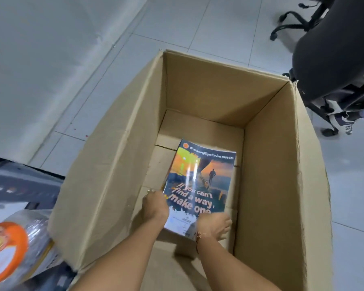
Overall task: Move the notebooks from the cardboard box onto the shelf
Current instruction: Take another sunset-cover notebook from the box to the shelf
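Both hands are reaching deep into the tall brown cardboard box [122, 164]. The left hand [156, 203] is gripping the nine o'clock edge of the glossy, plastic-wrapped stack of notebooks [200, 185]; the right hand [213, 226] is cupping its six o'clock corner. The stack is probably heavy and slippery, so supporting it underneath seems wise. Pale floor tiles [198, 24] are spreading around; a black office chair [334, 49] is standing at two o'clock.

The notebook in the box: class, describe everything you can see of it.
The notebook has a glossy cover that glares, picturing a sunset and a figure, with "If you can't find a way, make one" in white and orange and a line of script on top. It lies low inside the cardboard box, its far end raised. The left hand grips its left edge and the right hand its near end.
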Tool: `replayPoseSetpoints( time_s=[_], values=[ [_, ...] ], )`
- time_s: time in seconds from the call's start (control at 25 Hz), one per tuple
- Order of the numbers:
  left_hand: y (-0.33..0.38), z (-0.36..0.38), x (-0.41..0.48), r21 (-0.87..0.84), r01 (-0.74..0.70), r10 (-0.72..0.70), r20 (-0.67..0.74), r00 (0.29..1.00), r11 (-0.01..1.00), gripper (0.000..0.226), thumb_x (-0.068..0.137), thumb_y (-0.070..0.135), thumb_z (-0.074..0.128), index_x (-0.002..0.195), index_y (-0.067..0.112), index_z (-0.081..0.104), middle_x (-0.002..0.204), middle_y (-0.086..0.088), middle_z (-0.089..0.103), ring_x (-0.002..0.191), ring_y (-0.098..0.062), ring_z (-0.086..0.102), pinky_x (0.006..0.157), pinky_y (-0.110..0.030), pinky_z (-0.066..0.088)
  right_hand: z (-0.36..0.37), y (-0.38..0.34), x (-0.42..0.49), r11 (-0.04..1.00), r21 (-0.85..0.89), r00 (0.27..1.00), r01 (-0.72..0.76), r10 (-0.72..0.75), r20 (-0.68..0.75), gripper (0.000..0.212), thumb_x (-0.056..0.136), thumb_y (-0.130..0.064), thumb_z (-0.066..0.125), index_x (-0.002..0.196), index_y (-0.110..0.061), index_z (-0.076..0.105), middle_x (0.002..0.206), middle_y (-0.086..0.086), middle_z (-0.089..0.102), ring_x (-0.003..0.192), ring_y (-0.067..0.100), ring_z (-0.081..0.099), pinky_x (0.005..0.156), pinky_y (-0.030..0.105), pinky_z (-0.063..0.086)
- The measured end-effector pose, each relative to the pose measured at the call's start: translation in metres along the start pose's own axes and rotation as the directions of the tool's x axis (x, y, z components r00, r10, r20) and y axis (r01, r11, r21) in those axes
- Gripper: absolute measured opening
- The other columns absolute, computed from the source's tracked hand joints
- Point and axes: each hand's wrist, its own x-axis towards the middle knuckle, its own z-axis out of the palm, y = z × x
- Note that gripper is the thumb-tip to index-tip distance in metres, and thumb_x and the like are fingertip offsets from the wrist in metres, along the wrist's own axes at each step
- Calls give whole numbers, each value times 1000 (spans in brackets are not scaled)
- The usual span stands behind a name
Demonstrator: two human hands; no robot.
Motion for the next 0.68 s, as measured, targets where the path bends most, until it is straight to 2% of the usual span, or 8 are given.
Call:
replayPoseSetpoints(
  time_s=[0.16, 0.28, 0.36, 0.44, 0.48, 0.56, 0.64, 0.68],
  values=[
    [-2, -64, -42, -103, -146, 119, -236, 964, 984, 27, 87, -5, 45, 105, 4, 63, 113, -16, 61, 104, -35, 59, 85, -41, 50, -30, -36, -39, 956, 240, 986, 167, -159, -51, 41, 81, -5, 62, 118, 4, 44, 129, 23, 45, 128, 39, 35, 106, 54, 26],
    [-18, -123, -99, -242, -371, 163, -599, 784, 896, 30, 84, -2, 55, 112, 6, 62, 111, -14, 62, 101, -35, 60, 85, -39, 48, -78, -74, -92, 724, 554, 901, 410, -415, -123, 47, 81, -3, 64, 121, 9, 43, 124, 27, 46, 121, 39, 43, 100, 43, 36],
    [-47, -170, -151, -200, -521, 87, -876, 475, 830, 33, 83, 9, 55, 115, 5, 63, 106, -12, 64, 94, -31, 65, 82, -30, 45, -123, -99, -152, 417, 745, 787, 520, -573, -229, 54, 79, -3, 69, 123, 10, 42, 118, 27, 49, 111, 34, 51, 89, 19, 45],
    [-73, -214, -207, -117, -602, -31, -988, 150, 790, 37, 84, 19, 53, 115, 4, 64, 102, -3, 61, 87, -22, 63, 79, -26, 46, -167, -109, -216, 140, 729, 595, 670, -688, -415, 63, 75, -12, 75, 125, 13, 44, 115, 33, 49, 109, 31, 46, 89, -1, 37],
    [-91, -235, -240, -50, -599, -81, -996, -25, 800, 37, 84, 21, 55, 115, 4, 65, 99, 1, 61, 83, -18, 61, 79, -23, 47, -187, -111, -251, -8, 685, 468, 729, -724, -506, 66, 74, -18, 76, 125, 13, 47, 117, 35, 50, 108, 29, 47, 92, 0, 36],
    [-133, -281, -317, 55, -491, -124, -938, -325, 870, 34, 81, 22, 61, 109, 5, 66, 89, 2, 65, 74, -12, 57, 80, -13, 45, -226, -114, -334, -204, 718, 331, 665, -782, -529, 64, 77, -29, 74, 125, 7, 52, 121, 31, 54, 106, 25, 53, 94, 13, 45],
    [-164, -319, -381, 56, -371, -129, -881, -455, 927, 35, 79, 22, 64, 109, 3, 64, 84, 0, 61, 74, -10, 54, 83, 0, 38, -262, -119, -400, -314, 749, 226, 583, -823, -521, 60, 78, -35, 72, 125, -2, 56, 119, 24, 61, 108, 29, 57, 96, 35, 48],
    [-179, -338, -408, 16, -314, -140, -873, -468, 949, 37, 79, 21, 65, 111, 2, 66, 85, 2, 57, 76, -9, 53, 82, 3, 34, -278, -126, -431, -364, 763, 170, 534, -838, -519, 59, 77, -35, 73, 125, -5, 57, 118, 21, 63, 108, 29, 59, 96, 37, 47]
  ],
)
